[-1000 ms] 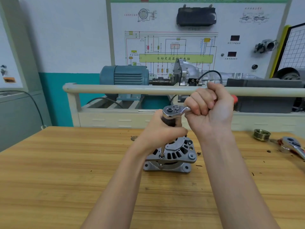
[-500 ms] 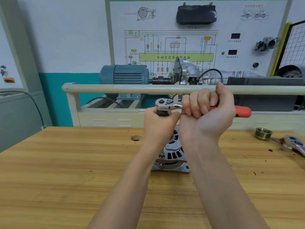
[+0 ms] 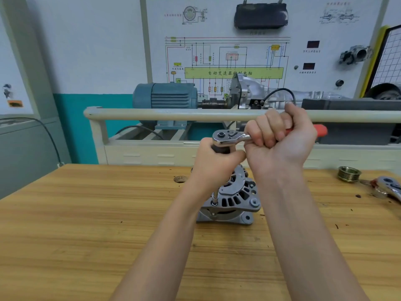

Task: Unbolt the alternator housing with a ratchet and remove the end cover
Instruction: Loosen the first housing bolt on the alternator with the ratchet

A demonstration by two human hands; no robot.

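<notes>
Wall board (image 3: 249, 51): wiring diagram, green band printed "自动变速器控制电脑"; smaller labels too small to read.
Alternator (image 3: 230, 203): upright on the wooden worktop (image 3: 86, 224), centre, end cover uppermost.
Ratchet (image 3: 230, 135): chrome head above the alternator, red handle pointing right; extension bar runs down to a bolt on the housing's left edge.
Right hand (image 3: 280, 135): clenched round the handle.
Left hand (image 3: 217, 161): grasping the dark piece under the head, hiding the alternator's top.
Brass pulley (image 3: 349, 173) and second ratchet (image 3: 388, 187): far right.
Blue motor (image 3: 167, 95): behind a beige rail (image 3: 173, 115).
</notes>
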